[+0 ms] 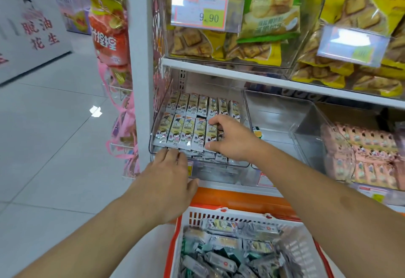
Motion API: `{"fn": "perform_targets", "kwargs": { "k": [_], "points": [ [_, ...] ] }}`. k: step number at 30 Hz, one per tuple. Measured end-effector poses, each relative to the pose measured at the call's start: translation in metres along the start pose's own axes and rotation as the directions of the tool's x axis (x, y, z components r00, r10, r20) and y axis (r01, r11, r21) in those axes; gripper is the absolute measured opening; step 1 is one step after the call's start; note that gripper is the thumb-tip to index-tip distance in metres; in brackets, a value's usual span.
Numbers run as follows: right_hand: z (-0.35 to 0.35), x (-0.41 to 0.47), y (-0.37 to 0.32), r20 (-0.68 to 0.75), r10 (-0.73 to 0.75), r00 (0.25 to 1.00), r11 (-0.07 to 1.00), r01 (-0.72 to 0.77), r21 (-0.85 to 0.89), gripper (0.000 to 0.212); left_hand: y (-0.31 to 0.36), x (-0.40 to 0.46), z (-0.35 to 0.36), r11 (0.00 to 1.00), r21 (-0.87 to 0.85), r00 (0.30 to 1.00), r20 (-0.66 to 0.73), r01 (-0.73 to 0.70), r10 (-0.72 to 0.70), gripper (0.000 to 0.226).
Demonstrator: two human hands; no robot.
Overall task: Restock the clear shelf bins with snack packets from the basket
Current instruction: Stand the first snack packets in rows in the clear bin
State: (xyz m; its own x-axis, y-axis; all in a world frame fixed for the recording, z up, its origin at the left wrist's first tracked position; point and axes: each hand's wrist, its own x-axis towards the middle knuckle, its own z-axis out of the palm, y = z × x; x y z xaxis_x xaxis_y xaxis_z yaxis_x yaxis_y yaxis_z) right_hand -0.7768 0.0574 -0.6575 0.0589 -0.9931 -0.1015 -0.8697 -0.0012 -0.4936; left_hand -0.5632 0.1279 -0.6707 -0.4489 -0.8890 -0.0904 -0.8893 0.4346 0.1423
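Clear bin (198, 163), near left, looked nrly full; I saw R hand (232, 139) pinching a packet (212, 134) into row, L hand (169, 169) flat on front rim. Basket (291, 253) below still had plenty.

The right hand (230, 137) covers the packets (186, 131) under its palm, so whether its fingertips (213, 122) pinch one or only press on the row cannot be told. The left hand (168, 174) hides the bin's front left corner (153, 154) and part of a price label (190, 169) just beyond its fingers. The basket (230, 216) is cut off by the bottom edge. Print on the packets is too small to read, and the tag (352, 45) high to the right of both hands is blurred to a glare.
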Motion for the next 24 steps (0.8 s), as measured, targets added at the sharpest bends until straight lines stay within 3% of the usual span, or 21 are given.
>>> {"fn": "perform_targets", "kwargs": {
  "k": [8, 12, 14, 16, 19, 21, 24],
  "points": [
    [-0.002, -0.022, -0.006, -0.058, -0.049, 0.997, 0.998, 0.047, -0.04, 0.071, 0.005, -0.009, -0.006, 0.999, -0.04, 1.0, -0.022, 0.002, -0.003, 0.069],
    [0.001, -0.072, -0.006, -0.204, -0.198, 0.959, 0.974, 0.217, 0.072, 0.038, 0.018, -0.024, -0.011, 1.0, -0.024, 1.0, -0.003, 0.0, 0.0, 0.059],
    [0.014, -0.104, 0.004, -0.192, -0.272, 0.943, 0.95, 0.294, 0.1, 0.026, 0.026, -0.03, -0.005, 1.0, -0.019, 0.996, 0.09, 0.007, -0.005, 0.054],
    [0.039, -0.13, 0.026, -0.04, -0.238, 0.97, 0.964, 0.241, 0.109, 0.02, 0.032, -0.032, 0.013, 1.0, 0.0, 0.972, 0.233, 0.021, -0.02, 0.054],
    [0.093, -0.156, 0.082, 0.27, -0.002, 0.963, 0.998, 0.018, -0.057, 0.024, 0.04, -0.035, 0.05, 0.998, 0.041, 0.921, 0.383, 0.056, -0.067, 0.051],
    [0.131, -0.169, 0.123, 0.421, 0.187, 0.888, 0.964, -0.082, -0.255, 0.032, 0.044, -0.039, 0.08, 0.99, 0.103, 0.883, 0.451, 0.097, -0.133, 0.047],
    [0.176, -0.191, 0.167, 0.558, 0.328, 0.762, 0.926, -0.143, -0.348, 0.035, 0.039, -0.048, 0.13, 0.97, 0.148, 0.797, 0.553, 0.193, -0.243, 0.064]
  ]
}}
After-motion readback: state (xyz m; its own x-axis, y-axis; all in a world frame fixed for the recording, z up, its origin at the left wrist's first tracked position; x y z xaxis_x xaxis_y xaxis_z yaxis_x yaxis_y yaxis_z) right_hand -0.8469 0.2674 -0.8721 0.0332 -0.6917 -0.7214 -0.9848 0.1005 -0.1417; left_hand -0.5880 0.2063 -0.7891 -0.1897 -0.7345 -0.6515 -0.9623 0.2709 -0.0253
